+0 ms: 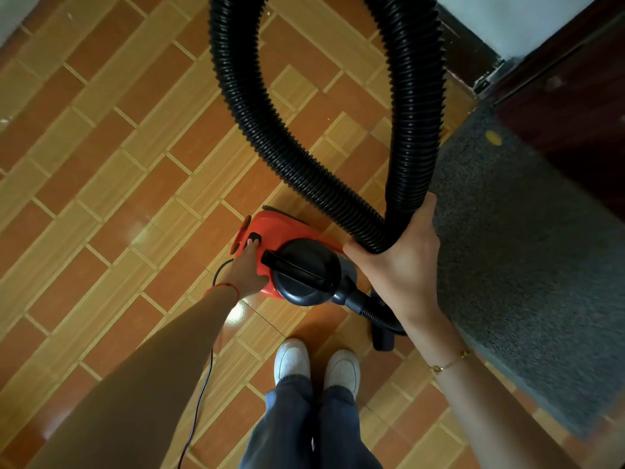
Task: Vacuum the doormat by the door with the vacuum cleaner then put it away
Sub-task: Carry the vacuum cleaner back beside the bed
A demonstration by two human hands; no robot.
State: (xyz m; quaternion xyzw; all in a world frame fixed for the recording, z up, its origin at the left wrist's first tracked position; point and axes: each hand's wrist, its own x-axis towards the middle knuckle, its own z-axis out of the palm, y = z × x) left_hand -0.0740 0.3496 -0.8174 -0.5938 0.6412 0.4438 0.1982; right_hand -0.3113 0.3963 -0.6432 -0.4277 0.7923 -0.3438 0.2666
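meanwhile left hand fingertips press the vacuum cleaner button (straight-fingered); right hand grips the hose.

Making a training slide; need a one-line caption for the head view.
Left hand presses a button on the red vacuum cleaner; right hand holds its black hose beside the grey doormat.

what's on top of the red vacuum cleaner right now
On the red vacuum cleaner sits a dark round canister with a black carry handle. The left hand reaches across it, a fingertip on the black button. What the hand covers cannot be seen.
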